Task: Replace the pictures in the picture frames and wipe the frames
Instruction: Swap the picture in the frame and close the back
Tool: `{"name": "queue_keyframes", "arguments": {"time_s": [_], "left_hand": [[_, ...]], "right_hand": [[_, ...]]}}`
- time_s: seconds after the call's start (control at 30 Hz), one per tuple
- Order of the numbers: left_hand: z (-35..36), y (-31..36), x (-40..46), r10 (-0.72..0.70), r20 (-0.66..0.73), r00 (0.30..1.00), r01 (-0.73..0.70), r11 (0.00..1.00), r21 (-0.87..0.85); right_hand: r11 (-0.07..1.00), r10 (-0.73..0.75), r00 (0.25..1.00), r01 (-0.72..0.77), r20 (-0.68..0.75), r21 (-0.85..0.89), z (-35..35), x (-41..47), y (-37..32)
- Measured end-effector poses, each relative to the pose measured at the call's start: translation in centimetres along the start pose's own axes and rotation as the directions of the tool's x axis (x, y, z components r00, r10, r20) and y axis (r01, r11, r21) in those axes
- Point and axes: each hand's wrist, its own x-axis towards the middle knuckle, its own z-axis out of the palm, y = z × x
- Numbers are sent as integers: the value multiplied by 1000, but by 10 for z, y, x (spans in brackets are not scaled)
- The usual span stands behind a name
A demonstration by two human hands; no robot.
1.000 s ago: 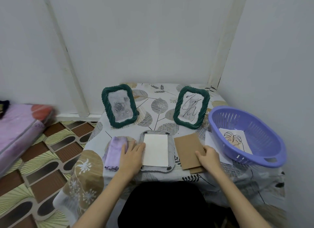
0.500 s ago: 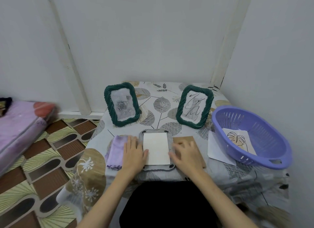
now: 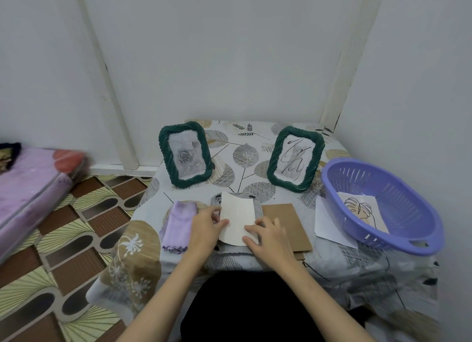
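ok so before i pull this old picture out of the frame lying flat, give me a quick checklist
1. Left hand pinching the picture: ok.
2. Right hand on the picture's near edge: ok, fingers rest on it.
3. Picture free of the flat frame: ok at the far end, which curls up; near end cannot tell.
4. Cardboard backing off the frame: ok, it lies to the right.
5. New picture ready: ok, a leaf drawing sits in the basket.
6. Cloth within reach for wiping: ok, beside the left hand.
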Motion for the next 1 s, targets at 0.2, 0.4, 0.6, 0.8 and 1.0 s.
{"name": "queue_keyframes", "arguments": {"time_s": [0.2,0.4,0.6,0.8,1.0], "left_hand": [[2,0,3,-109,-71,991,110,994,0],[-1,-4,7,-84,-74,994,90,993,82],[1,15,0,166,-37,985,-170,976,-136],[16,40,1,131,-18,991,-128,908,-399],[55,68,10,213,127,969,-151,913,-379]], "right_hand": [[1000,1,1000,-1,-16,9,2,1,-1],[1000,-4,1000,5,-28,29,2,9,0],[638,260,965,-172,0,751,-21,25,-19],[633,318,944,-147,-83,760,-50,31,-9],[965,199,927,-242,-319,-99,-106,5,56]]}}
